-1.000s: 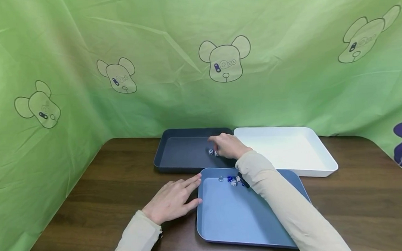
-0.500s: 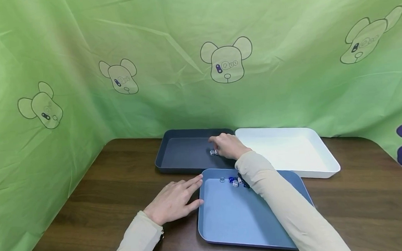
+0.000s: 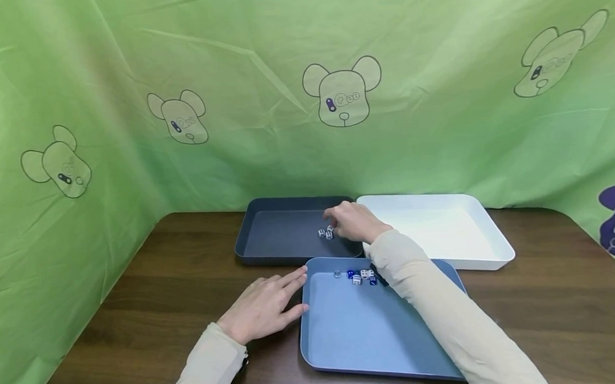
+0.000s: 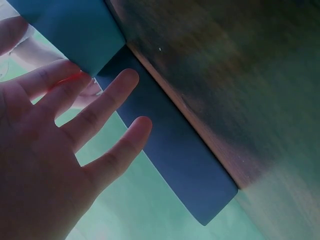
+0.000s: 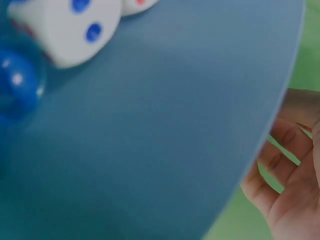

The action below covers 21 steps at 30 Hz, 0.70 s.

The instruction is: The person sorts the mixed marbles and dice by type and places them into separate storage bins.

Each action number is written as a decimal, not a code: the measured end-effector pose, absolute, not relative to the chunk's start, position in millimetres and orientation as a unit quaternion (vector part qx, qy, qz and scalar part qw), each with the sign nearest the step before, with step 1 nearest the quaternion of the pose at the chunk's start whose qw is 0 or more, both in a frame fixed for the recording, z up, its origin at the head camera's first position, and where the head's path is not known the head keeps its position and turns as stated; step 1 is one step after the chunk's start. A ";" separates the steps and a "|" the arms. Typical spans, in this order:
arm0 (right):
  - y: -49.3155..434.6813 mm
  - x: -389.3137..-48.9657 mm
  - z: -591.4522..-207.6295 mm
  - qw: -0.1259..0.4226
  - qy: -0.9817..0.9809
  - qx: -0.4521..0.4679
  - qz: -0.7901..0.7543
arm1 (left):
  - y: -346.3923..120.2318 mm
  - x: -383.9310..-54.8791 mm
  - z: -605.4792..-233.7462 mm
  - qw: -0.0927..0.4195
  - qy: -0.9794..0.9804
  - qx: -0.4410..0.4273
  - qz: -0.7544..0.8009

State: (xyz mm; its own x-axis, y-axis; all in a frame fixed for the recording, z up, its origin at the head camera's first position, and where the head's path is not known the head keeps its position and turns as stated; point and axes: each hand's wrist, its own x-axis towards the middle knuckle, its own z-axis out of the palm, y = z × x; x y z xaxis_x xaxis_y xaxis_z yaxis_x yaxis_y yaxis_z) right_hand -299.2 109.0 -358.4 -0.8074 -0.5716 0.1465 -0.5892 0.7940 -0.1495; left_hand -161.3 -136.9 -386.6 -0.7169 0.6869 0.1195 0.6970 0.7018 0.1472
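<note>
My left hand (image 3: 263, 308) rests with spread fingers against the left rim of the blue tray (image 3: 365, 338). In the left wrist view its fingers (image 4: 135, 135) lie over the tray's side. My right hand (image 3: 355, 221) reaches over into the dark tray (image 3: 278, 233). Beside its fingertips sit a few small clear-looking dice (image 3: 322, 233) with dark markings, one close to the thumb. Contact there cannot be made out. At the blue tray's far side lie white dice (image 3: 357, 280), blue dice (image 3: 373, 281) and a small clear piece (image 3: 337, 274). In the right wrist view the tray hides the fingertips.
A white tray (image 3: 438, 226) stands right of the dark one, at the back of the brown wooden table (image 3: 152, 302). Behind it hangs a green cloth (image 3: 265, 159) with bear-like heads printed on it. The right forearm crosses the blue tray.
My right hand has shifted slightly to the right, and another clear-looking die shows by its fingertips. More dice in the blue tray have come out from behind the sleeve. My left hand stays put.
</note>
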 end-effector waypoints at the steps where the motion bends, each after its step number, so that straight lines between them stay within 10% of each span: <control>1: 110.1 -298.6 -357.7 0.048 -0.946 0.308 0.094 | -137.0 -161.4 -386.6 0.030 -0.922 -0.376 -0.090; 21: 124.7 -283.5 -350.5 0.044 -0.937 0.326 0.113 | -137.5 -161.7 -387.3 0.034 -0.921 -0.378 -0.091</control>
